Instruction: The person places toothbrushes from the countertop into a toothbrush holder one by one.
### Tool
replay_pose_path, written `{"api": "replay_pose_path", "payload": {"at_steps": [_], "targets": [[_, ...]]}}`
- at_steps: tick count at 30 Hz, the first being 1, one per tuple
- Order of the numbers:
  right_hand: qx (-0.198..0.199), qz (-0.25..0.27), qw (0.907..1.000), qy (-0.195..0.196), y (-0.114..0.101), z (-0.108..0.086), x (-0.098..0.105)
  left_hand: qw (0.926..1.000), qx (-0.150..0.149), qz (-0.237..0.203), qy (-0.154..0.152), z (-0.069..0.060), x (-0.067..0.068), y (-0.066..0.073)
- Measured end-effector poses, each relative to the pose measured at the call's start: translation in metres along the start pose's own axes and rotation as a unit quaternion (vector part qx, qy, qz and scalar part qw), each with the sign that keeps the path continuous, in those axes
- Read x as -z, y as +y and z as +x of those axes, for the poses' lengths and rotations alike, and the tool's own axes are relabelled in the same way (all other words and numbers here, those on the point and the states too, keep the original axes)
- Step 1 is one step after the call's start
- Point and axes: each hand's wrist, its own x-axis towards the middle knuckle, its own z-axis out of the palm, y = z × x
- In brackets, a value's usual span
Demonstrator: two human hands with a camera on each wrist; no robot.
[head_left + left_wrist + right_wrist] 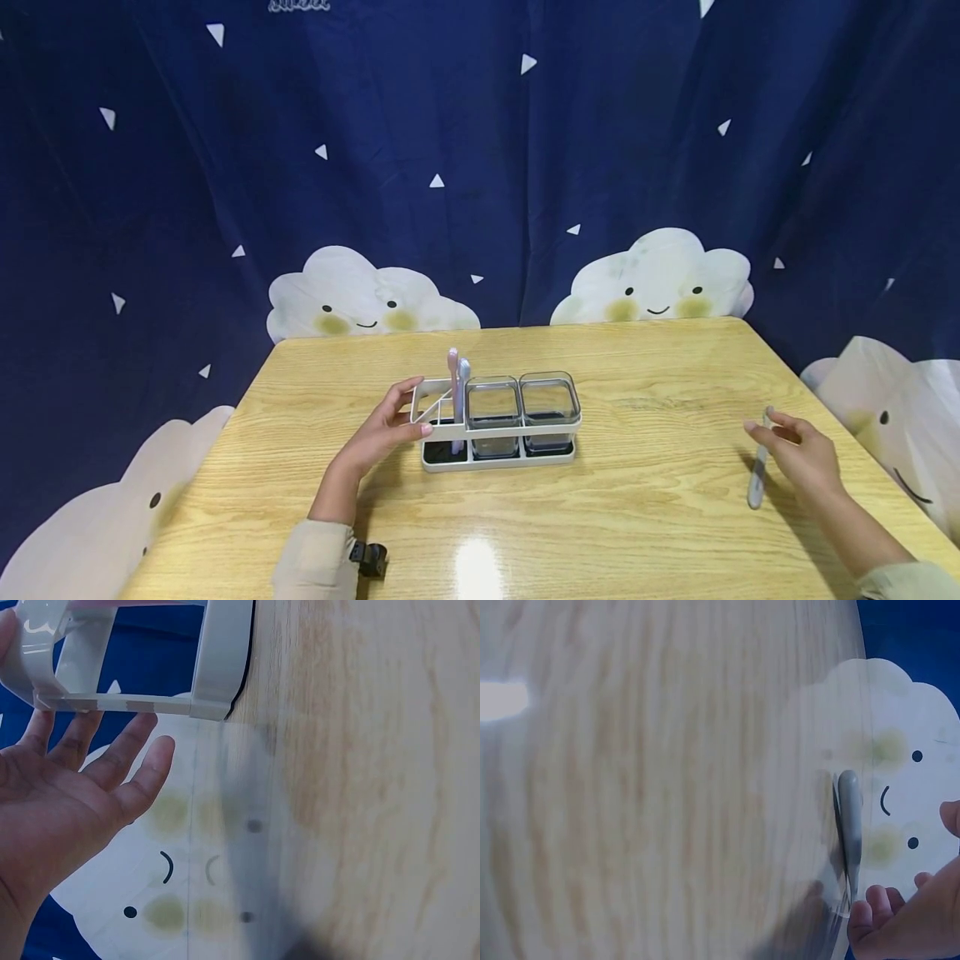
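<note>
A white toothbrush holder with a black base stands mid-table. My left hand grips its left end, thumb on the front rail and fingers at the back; the left wrist view shows the fingers against the white frame. A pink toothbrush and a pale blue toothbrush stand in its left section, heads up. At the right of the table my right hand pinches the upper end of a grey toothbrush, its handle pointing down. The fingers partly hide its head.
Two clear square cups sit side by side in the holder's middle and right sections. The pale wooden table ends at a dark blue curtain with clouds and white triangles.
</note>
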Motion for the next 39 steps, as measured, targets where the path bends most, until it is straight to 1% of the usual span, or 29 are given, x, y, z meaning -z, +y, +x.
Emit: {"api": "replay_pose_path", "payload": {"at_steps": [5, 9, 11, 16, 20, 28, 33, 39], "targets": [[-0.012, -0.003, 0.9999, -0.004, 0.004, 0.002, 0.003, 1.0000, 0.000, 0.000, -0.001, 0.000, 0.000, 0.001], [-0.019, -0.019, 0.9996, 0.000, 0.009, 0.007, 0.005, 1.0000, -0.001, 0.006, 0.003, -0.001, 0.000, 0.001], [-0.022, -0.030, 0.9993, 0.007, 0.010, 0.010, 0.005, 1.0000, -0.004, 0.008, 0.004, -0.001, 0.000, 0.002], [-0.028, -0.048, 0.9983, 0.018, 0.010, 0.018, 0.005, 0.9999, -0.011, -0.005, 0.002, -0.002, 0.000, 0.001], [-0.035, -0.060, 0.9973, 0.025, 0.011, 0.020, 0.003, 0.9999, -0.012, -0.011, -0.002, -0.001, 0.000, 0.000], [-0.047, -0.081, 0.9941, 0.054, 0.010, 0.019, 0.000, 0.9999, -0.008, 0.008, -0.002, -0.001, -0.001, 0.000], [-0.053, -0.098, 0.9926, 0.048, 0.010, 0.021, -0.001, 0.9999, -0.007, 0.010, -0.001, -0.002, -0.001, 0.000], [-0.044, -0.106, 0.9926, 0.041, 0.014, 0.026, -0.004, 1.0000, -0.009, 0.001, -0.002, -0.002, 0.000, 0.000]]}}
